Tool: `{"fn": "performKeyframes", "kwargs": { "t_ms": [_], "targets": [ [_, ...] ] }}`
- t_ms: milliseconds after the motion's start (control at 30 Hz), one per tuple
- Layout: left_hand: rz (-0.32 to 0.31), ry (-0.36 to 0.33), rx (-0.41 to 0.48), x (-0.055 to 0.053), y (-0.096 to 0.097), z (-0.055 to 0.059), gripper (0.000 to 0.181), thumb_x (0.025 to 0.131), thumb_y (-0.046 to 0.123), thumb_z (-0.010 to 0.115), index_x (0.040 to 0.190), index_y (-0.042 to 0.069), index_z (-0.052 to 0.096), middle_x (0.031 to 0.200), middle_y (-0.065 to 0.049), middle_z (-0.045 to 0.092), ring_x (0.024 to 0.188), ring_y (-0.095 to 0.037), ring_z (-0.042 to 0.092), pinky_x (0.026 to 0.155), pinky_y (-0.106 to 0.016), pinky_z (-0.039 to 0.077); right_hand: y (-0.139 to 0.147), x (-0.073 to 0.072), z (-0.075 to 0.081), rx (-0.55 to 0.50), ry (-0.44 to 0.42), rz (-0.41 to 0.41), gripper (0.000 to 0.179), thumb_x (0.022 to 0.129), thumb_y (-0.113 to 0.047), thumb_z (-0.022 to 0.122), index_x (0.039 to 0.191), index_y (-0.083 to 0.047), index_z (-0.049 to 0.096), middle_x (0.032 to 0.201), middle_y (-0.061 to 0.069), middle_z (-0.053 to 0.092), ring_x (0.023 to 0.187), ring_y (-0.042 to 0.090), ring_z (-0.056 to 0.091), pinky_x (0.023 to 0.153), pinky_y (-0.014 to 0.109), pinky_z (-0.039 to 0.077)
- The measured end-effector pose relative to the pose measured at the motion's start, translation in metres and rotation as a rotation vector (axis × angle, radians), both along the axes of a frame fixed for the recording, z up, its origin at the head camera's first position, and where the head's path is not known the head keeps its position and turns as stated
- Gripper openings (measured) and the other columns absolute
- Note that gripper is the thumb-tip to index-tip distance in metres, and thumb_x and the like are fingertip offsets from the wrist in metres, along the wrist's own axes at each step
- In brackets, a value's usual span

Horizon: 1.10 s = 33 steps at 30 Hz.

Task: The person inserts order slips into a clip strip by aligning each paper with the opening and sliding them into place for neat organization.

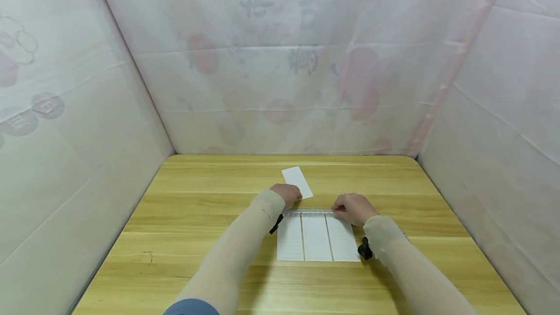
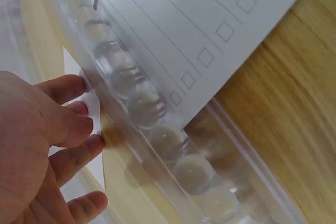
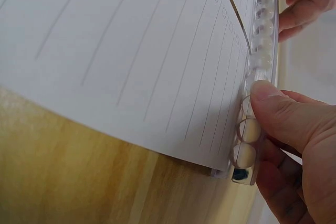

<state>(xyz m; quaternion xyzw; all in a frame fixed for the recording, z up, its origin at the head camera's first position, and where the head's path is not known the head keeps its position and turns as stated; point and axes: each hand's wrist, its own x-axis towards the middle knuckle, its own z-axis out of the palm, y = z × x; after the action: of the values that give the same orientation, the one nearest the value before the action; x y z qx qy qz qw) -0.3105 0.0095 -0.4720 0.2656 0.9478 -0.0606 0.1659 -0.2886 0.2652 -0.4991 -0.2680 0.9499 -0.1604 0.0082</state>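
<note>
Three narrow lined sheets [image 1: 317, 239] with small checkboxes lie side by side on the table. A clear plastic strip [image 1: 312, 213] with a row of round bumps runs along their far edge. My right hand [image 1: 355, 209] pinches the strip's right end, its thumb [image 3: 269, 93] lying on top of the bumps. My left hand [image 1: 286, 194] is just beyond the strip's left end, over the near part of a blank white card [image 1: 296, 176]. In the left wrist view its loosely bent fingers [image 2: 73, 158] lie above the card, fingertips close to the strip's side.
The wooden table [image 1: 197, 237] extends around the sheets on all sides. Pale printed fabric walls [image 1: 280, 125] rise behind the table and along its left and right edges. A small dark mark [image 1: 148, 255] shows on the tabletop at the left.
</note>
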Motion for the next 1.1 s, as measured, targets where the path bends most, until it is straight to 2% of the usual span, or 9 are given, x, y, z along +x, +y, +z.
{"fn": "performKeyframes", "kwargs": {
  "t_ms": [167,367,467,533,833,1100],
  "targets": [
    [-0.009,-0.004,-0.003,0.0,0.002,0.001,0.045,0.099,0.011,0.053,0.14,0.028,0.052,0.145,0.012,0.044,0.132,-0.013,0.042,0.106,-0.033,0.036,0.004,0.003,0.001,0.005,0.008,-0.007,0.011,0.081,-0.024,0.078,0.091,-0.02,0.076,0.09,-0.01,0.069,0.084,0.015,0.064,0.077,0.038,0.052],
    [0.014,-0.027,0.021,0.001,0.004,0.004,0.044,0.099,0.009,0.051,0.139,0.028,0.052,0.145,0.012,0.044,0.132,-0.013,0.042,0.108,-0.034,0.034,0.009,0.008,0.002,0.01,0.007,-0.026,0.012,0.081,-0.025,0.078,0.092,-0.02,0.076,0.09,-0.008,0.069,0.085,0.017,0.064,0.078,0.039,0.052],
    [0.0,-0.024,0.024,0.002,0.002,0.005,0.043,0.1,0.01,0.051,0.139,0.027,0.052,0.146,0.011,0.044,0.133,-0.014,0.041,0.107,-0.034,0.034,0.01,0.009,0.0,0.004,0.007,-0.039,0.012,0.081,-0.024,0.078,0.092,-0.02,0.076,0.09,-0.009,0.069,0.085,0.016,0.064,0.078,0.039,0.052],
    [-0.01,-0.02,0.03,0.001,-0.001,0.004,0.043,0.1,0.009,0.05,0.139,0.026,0.053,0.146,0.01,0.044,0.133,-0.014,0.041,0.107,-0.033,0.035,0.009,0.008,-0.001,0.004,0.008,-0.045,0.012,0.081,-0.024,0.079,0.091,-0.021,0.076,0.09,-0.009,0.069,0.084,0.015,0.064,0.077,0.038,0.052],
    [0.026,-0.036,0.075,0.003,-0.021,0.0,0.047,0.097,0.001,0.052,0.137,0.025,0.055,0.145,0.009,0.045,0.132,-0.015,0.042,0.106,-0.034,0.037,-0.003,-0.001,-0.005,0.012,0.004,0.002,0.011,0.082,-0.025,0.078,0.092,-0.024,0.075,0.093,-0.01,0.068,0.085,0.012,0.063,0.076,0.034,0.052],
    [0.029,-0.046,0.078,0.003,-0.025,0.0,0.056,0.091,-0.006,0.059,0.138,0.024,0.055,0.146,0.008,0.043,0.133,-0.017,0.041,0.106,-0.036,0.036,-0.005,-0.002,-0.006,0.002,0.019,0.013,0.011,0.081,-0.026,0.078,0.091,-0.024,0.075,0.091,-0.012,0.068,0.084,0.011,0.063,0.074,0.033,0.052]
  ]
}}
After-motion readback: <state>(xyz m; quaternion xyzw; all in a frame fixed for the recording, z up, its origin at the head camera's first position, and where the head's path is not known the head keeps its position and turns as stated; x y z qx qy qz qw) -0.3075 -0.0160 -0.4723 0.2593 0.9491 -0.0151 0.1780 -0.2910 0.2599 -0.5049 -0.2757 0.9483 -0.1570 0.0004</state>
